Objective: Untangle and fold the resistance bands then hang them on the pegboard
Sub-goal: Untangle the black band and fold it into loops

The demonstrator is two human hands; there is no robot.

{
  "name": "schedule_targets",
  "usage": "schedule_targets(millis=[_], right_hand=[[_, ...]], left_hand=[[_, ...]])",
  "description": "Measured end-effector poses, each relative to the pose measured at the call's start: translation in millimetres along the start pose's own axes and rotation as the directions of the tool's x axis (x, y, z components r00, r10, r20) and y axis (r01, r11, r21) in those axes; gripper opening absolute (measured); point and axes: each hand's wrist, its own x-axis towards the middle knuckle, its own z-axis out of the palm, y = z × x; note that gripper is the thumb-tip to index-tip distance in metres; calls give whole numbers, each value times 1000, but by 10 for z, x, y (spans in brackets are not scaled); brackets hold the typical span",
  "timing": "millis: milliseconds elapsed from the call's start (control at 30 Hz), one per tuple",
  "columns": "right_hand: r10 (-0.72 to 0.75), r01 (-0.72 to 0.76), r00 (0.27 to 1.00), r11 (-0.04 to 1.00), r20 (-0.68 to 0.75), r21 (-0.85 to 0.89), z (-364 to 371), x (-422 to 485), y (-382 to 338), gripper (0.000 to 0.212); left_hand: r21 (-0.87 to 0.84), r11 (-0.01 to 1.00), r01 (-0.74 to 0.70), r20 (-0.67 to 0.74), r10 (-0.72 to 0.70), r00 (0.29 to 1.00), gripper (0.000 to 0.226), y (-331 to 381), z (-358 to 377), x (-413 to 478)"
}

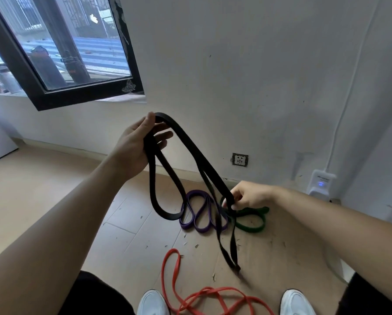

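A long black resistance band [191, 147] hangs between my hands. My left hand [137, 144], raised at centre, grips its upper fold; one loop droops below it. My right hand [247, 196], lower and to the right, pinches two strands of the same band, and the rest dangles toward the floor. On the floor lie a purple band [200, 225] in loose loops, a green band [255, 223] just right of it, and a red band [190, 298] between my white shoes. No pegboard is in view.
A white wall stands ahead with a wall socket [240, 159] low down and a white device with a blue light [321, 181] at right. A dark-framed window [81, 92] is upper left. Debris is scattered on the wooden floor [42, 178].
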Motion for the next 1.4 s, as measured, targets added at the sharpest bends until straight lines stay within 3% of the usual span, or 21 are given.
schedule_targets(millis=[133,267,400,533,633,733,833,900,1000,1200,1400], right_hand=[[36,-25,999,965,-39,261,67,91,33,29],[111,-122,993,896,52,427,19,58,90,37],[110,-134,991,878,79,460,-24,-7,52,21],[95,-126,990,931,107,343,-60,0,-4,30],[24,-36,998,977,64,209,-24,13,-130,28],[-59,63,998,987,-37,145,66,36,-382,57],[-132,171,962,974,-239,148,75,53,-657,78],[-188,260,916,951,-355,169,10,45,-819,64],[-243,354,887,904,-392,242,-89,10,-961,37],[-290,458,874,757,-389,466,-220,-115,-1021,38],[-348,539,835,672,-426,508,-322,-186,-1109,37]], left_hand=[[-85,996,-29,14,31,999,32,19,88,63],[-95,994,-54,-47,49,998,31,33,-105,84],[-44,998,-42,-134,36,990,28,10,-245,74],[72,997,7,-128,2,992,31,60,-281,49],[134,991,5,-60,3,998,34,80,-186,30],[138,990,-8,-2,8,1000,35,75,-56,19],[154,988,-16,31,11,999,40,40,57,30],[169,985,-18,40,12,999,35,12,127,44],[197,980,-39,64,27,998,32,-19,240,51],[190,980,-56,61,45,997,34,16,334,51],[219,974,-54,101,33,994,36,-4,301,37]])
